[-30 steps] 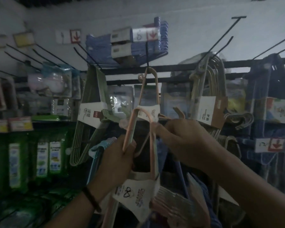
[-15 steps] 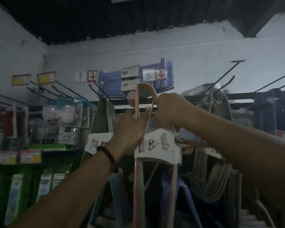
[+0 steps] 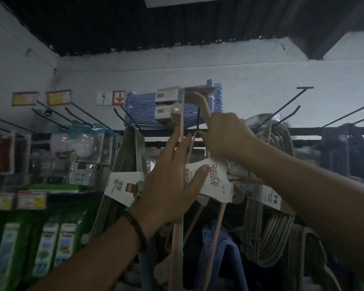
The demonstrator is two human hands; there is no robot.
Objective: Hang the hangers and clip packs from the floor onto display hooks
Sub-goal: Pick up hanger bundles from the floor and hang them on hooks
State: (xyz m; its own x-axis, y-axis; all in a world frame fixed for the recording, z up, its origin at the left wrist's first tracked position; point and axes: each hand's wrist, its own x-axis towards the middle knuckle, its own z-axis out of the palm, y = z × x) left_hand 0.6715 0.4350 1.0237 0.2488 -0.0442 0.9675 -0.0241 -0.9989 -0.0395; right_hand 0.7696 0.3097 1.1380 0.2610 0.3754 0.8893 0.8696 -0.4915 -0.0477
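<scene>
Dim shop aisle, view tilted up. Pink hanger pack is held high against the rack, its curved tops level with a black display hook; cannot tell whether it is seated on it. Left hand lies flat with its fingers straight, thumb pressing the pack's white card sleeve (dark bracelet on that wrist). Right hand has its fingers curled round the hanger necks just below the hook. Blue hangers are stacked behind, and a grey hanger pack hangs just to the right.
</scene>
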